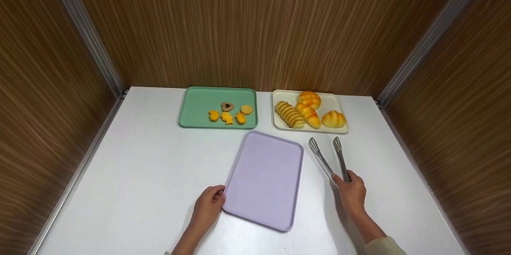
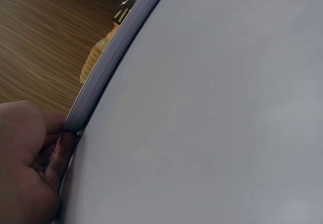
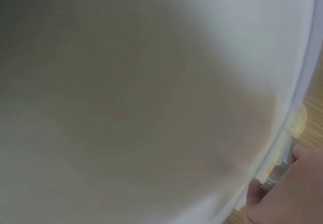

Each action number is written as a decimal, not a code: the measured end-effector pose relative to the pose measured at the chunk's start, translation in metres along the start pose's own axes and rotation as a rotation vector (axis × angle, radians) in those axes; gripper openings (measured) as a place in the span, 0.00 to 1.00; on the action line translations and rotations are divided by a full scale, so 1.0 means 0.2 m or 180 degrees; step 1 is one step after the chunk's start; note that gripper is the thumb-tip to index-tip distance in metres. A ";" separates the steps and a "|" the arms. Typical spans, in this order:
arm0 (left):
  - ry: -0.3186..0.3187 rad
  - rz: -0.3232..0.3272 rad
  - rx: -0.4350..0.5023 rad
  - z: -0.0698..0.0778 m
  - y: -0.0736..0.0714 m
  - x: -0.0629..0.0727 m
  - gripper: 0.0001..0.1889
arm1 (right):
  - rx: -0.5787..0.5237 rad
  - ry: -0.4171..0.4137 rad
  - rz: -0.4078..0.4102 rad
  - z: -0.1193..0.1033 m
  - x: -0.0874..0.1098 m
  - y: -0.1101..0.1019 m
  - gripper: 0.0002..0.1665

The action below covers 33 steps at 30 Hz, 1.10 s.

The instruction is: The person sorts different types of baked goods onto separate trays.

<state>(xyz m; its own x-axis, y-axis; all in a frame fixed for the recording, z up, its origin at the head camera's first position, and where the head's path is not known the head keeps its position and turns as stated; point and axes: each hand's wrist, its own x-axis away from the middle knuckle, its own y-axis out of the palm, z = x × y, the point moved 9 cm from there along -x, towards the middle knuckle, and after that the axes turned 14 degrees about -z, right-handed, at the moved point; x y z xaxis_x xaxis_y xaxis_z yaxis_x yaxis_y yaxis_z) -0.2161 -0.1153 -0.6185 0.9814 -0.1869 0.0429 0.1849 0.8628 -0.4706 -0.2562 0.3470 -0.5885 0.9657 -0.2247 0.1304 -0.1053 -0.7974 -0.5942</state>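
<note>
At the left edge of a lilac tray, my left hand has its thumb and fingers on the rim; in the left wrist view that hand pinches the tray's rim. The tray lies at a slant on the white table with nothing on it. Right of it, my right hand grips metal tongs whose arms stand spread, slotted tips pointing to the back. Nothing is between the tips. Only part of my right hand shows in the right wrist view, low at the right.
A green tray at the back bears several small cookies. Beside it, a cream tray holds a striped roll, a round bun and other breads. Wood-grain walls enclose the white table.
</note>
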 end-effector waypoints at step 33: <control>0.0019 -0.0094 0.0077 -0.01 0.02 -0.05 0.14 | 0.0175 0.0213 0.0006 0.03 0.00 -0.14 0.40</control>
<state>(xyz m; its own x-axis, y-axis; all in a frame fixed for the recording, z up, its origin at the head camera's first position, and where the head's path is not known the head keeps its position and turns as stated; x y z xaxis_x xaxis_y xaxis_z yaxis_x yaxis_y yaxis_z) -0.2244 -0.1104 -0.6227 0.9752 -0.2153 0.0511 0.2150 0.8679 -0.4478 -0.2528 0.3723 -0.5775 0.9472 -0.2646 0.1810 -0.0920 -0.7653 -0.6370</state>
